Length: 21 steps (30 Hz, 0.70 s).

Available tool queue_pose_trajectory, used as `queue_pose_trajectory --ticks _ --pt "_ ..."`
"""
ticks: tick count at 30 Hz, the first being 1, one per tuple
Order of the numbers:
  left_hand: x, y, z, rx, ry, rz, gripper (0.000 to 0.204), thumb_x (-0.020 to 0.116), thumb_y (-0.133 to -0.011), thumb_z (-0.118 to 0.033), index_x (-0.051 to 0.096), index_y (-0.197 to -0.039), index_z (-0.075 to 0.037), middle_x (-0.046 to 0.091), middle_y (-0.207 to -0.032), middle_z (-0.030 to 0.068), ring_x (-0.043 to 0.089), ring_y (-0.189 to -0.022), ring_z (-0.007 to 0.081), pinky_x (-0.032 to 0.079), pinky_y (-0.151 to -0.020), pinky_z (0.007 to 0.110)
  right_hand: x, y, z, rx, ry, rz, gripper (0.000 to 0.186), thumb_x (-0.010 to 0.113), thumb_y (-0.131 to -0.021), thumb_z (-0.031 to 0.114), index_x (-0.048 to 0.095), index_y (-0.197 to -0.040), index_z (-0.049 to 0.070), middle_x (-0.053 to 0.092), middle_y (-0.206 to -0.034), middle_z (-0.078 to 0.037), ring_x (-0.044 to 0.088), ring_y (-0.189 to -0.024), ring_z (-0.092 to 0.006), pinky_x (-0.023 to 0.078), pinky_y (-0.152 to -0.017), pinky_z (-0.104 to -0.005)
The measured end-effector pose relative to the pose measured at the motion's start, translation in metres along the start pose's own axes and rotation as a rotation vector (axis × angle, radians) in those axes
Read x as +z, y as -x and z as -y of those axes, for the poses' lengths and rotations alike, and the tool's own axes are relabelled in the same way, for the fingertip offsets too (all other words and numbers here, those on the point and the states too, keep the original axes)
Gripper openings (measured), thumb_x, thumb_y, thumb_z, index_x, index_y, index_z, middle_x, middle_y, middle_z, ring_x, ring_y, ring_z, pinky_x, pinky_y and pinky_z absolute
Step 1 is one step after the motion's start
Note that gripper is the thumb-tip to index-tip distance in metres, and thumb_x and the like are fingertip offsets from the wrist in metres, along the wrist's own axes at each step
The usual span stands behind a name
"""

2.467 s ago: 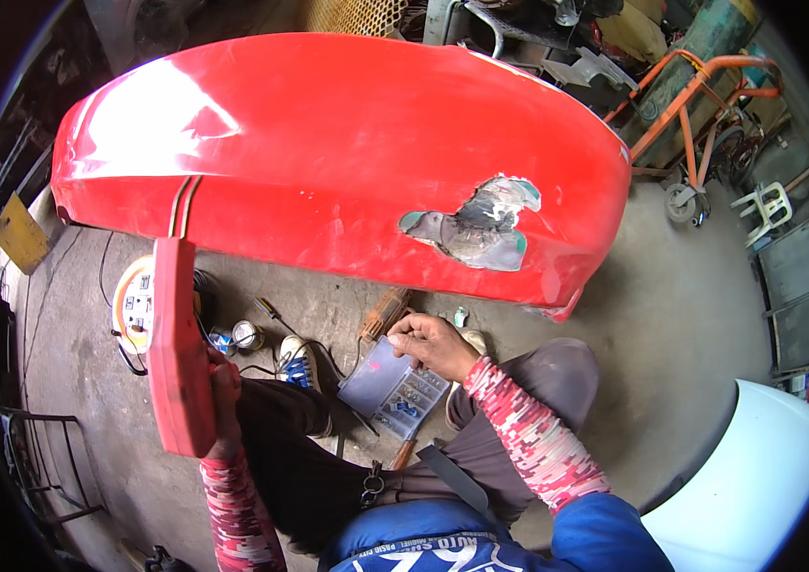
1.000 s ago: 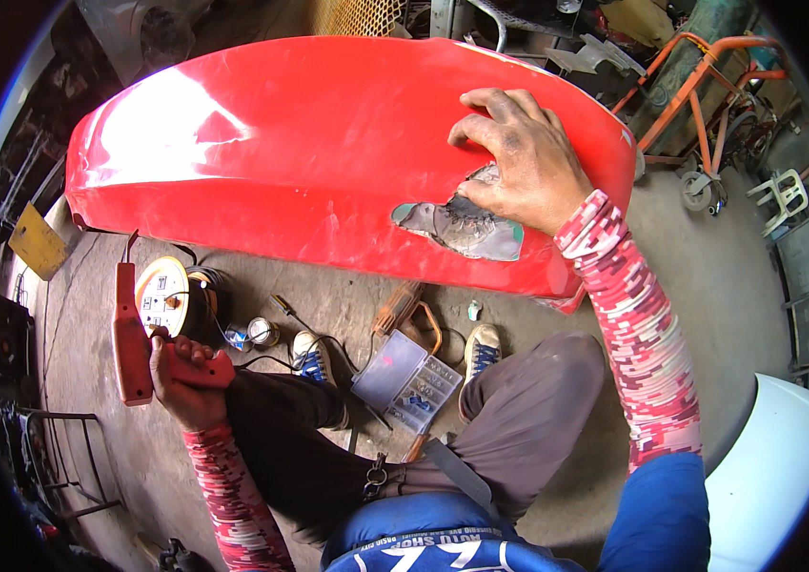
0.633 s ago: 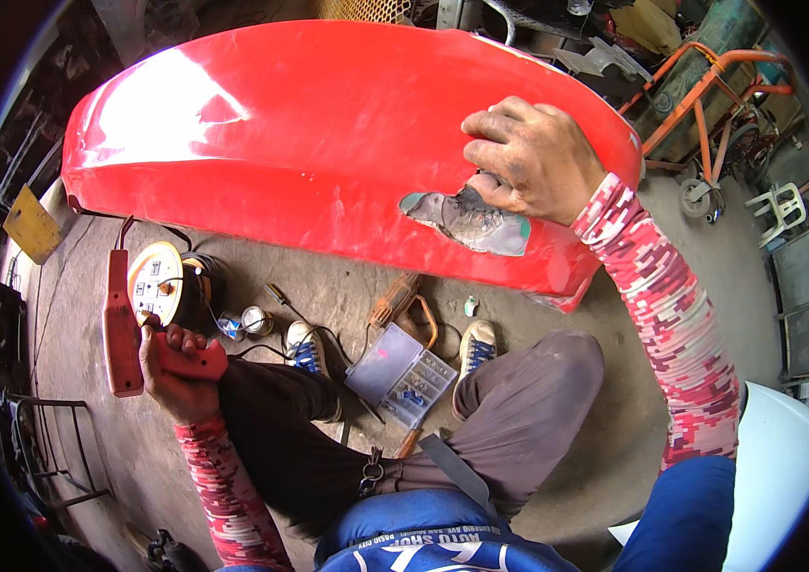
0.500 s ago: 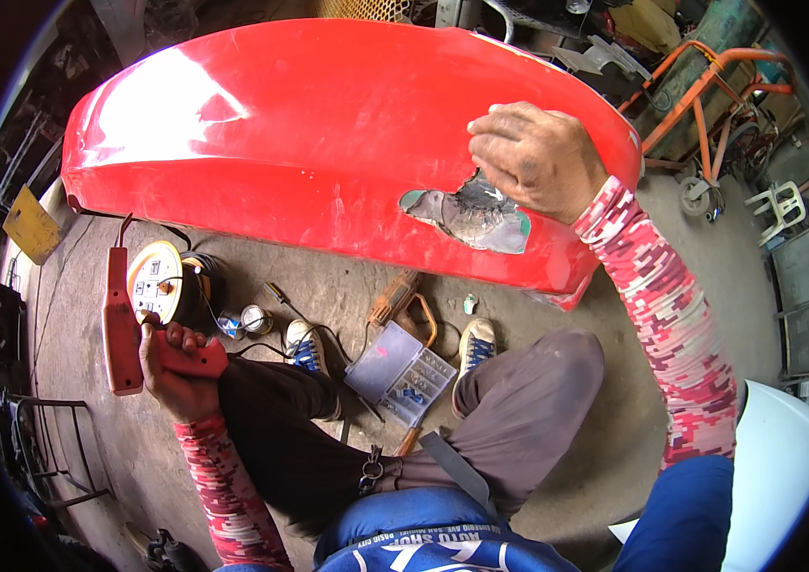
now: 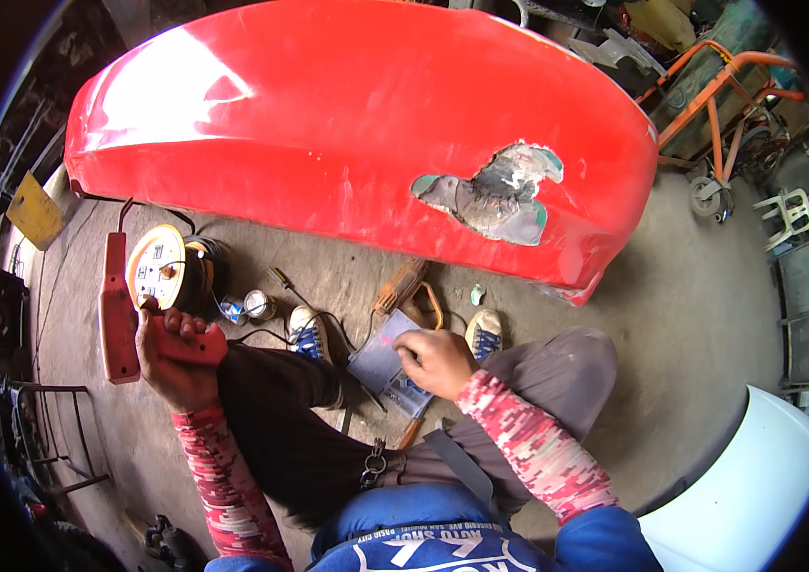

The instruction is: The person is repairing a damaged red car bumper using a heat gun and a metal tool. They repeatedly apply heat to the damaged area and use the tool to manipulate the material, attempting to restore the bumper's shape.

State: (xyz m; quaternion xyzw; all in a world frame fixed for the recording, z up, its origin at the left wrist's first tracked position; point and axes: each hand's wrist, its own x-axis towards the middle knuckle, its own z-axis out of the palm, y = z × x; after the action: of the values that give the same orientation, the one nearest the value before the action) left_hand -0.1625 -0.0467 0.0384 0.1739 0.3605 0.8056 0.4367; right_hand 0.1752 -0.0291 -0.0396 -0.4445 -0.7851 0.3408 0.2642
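Note:
My left hand (image 5: pixel 181 367) is wrapped round the grip of a red pistol-shaped hot stapler (image 5: pixel 117 310), held upright at the left with its bent metal tip upward. Low between my knees, my right hand (image 5: pixel 438 362) hovers at a clear plastic organizer box (image 5: pixel 381 353), hiding part of its compartments. Its fingers are curled together; whether anything small is between them is hidden. Ahead lies a large red car bumper (image 5: pixel 328 114). A jagged, broken grey patch (image 5: pixel 495 200) with green edges marks its right half, and neither hand touches it.
A round cable reel (image 5: pixel 157 272) with sockets stands at the left, beside a small can (image 5: pixel 258 304). An orange corded power tool (image 5: pixel 400 286) lies under the bumper's edge. An orange-framed trolley (image 5: pixel 709 105) is at the far right, a white panel (image 5: pixel 738 486) at the near right.
My right hand has left the bumper's broken patch and come down toward me to the organizer box. The left hand keeps the hot stapler in nearly the same place.

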Motion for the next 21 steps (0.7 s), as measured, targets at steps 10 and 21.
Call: queue_pose_trajectory --ticks 10,21 --pt "0.000 0.001 -0.004 0.003 0.032 -0.083 0.035 0.062 -0.099 -0.032 0.056 -0.124 -0.008 0.051 -0.085 0.0024 0.049 -0.072 0.0135 0.044 -0.074 0.035 0.031 0.006 -0.055 0.352 0.327 0.505 0.037 0.071 -0.085 0.029 0.066 -0.108 0.001 0.071 -0.101 -0.024 0.069 -0.101 -0.0415 0.055 -0.090 -0.0492" --pt "-0.010 -0.002 -0.010 -0.006 0.078 -0.038 0.035 0.060 -0.100 -0.030 0.055 -0.126 -0.006 0.049 -0.087 0.0027 0.046 -0.073 0.0134 0.044 -0.075 0.033 0.042 -0.007 -0.063 0.372 0.341 0.528 0.039 0.069 -0.088 0.034 0.067 -0.115 0.007 0.071 -0.108 -0.022 0.068 -0.103 -0.0388 0.055 -0.090 -0.0473"
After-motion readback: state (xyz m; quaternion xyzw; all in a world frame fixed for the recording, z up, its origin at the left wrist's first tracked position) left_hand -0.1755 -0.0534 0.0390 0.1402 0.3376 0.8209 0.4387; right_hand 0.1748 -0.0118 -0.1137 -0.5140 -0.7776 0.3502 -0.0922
